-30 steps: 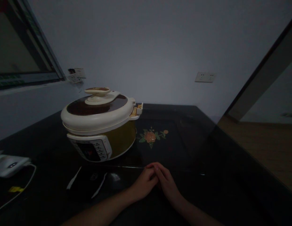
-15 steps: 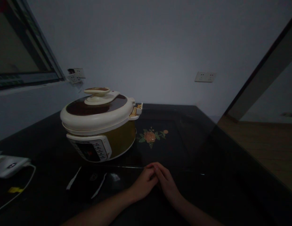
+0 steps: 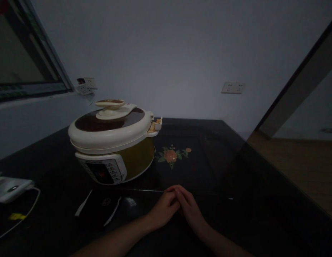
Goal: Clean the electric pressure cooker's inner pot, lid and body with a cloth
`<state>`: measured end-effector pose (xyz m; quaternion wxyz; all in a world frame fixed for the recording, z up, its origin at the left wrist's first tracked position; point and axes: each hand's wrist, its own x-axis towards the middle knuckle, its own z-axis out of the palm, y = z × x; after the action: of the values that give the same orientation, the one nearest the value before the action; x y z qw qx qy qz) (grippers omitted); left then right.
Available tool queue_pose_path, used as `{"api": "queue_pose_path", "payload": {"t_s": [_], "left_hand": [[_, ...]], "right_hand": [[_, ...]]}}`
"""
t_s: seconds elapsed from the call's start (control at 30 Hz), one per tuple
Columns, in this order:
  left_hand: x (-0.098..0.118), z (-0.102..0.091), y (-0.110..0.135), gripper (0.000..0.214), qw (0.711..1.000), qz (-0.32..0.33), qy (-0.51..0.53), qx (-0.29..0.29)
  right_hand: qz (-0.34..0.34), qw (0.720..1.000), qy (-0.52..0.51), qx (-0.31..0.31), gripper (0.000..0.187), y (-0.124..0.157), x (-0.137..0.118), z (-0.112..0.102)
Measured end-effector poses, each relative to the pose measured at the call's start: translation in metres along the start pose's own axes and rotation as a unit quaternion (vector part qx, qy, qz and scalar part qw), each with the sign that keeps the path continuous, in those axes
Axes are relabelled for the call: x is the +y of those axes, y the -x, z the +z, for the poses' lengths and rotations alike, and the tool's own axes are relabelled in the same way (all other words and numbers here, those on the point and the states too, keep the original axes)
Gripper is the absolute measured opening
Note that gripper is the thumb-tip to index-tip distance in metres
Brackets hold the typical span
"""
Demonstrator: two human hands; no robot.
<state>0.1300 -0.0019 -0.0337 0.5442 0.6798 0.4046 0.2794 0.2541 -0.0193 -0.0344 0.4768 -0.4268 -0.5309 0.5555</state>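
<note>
The left hand point(image 3: 163, 208) and right hand point(image 3: 191, 208) lie fingertips together on the glossy black tabletop point(image 3: 235, 200), holding nothing. I judge this a pause; the lidded cream-and-olive electric cooker point(image 3: 112, 142), nearest at ten o'clock, would need both hands apart to reach

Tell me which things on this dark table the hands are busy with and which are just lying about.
In hand or nearest:
- left hand and right hand, fingertips together, resting on the glossy black table, holding nothing
- cream-lidded, yellow-bodied electric cooker, nearest, untouched

Lying about:
- flat black packet with white edges
- white device with cable
- orange flower motif
</note>
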Motion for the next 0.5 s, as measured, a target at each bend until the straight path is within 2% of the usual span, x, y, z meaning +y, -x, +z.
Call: {"api": "queue_pose_path", "payload": {"t_s": [0.23, 0.5], "left_hand": [[0.0048, -0.0001, 0.0012, 0.025, 1.000, -0.008, 0.012, -0.009], [-0.0003, 0.0001, -0.0001, 0.022, 1.000, -0.007, 0.002, -0.001]], "right_hand": [[0.008, 1.000, 0.006, 0.004, 0.042, 0.0021, -0.0068, 0.0010], [0.002, 1.000, 0.010, 0.000, 0.040, 0.0025, -0.0065, 0.0001]]}}
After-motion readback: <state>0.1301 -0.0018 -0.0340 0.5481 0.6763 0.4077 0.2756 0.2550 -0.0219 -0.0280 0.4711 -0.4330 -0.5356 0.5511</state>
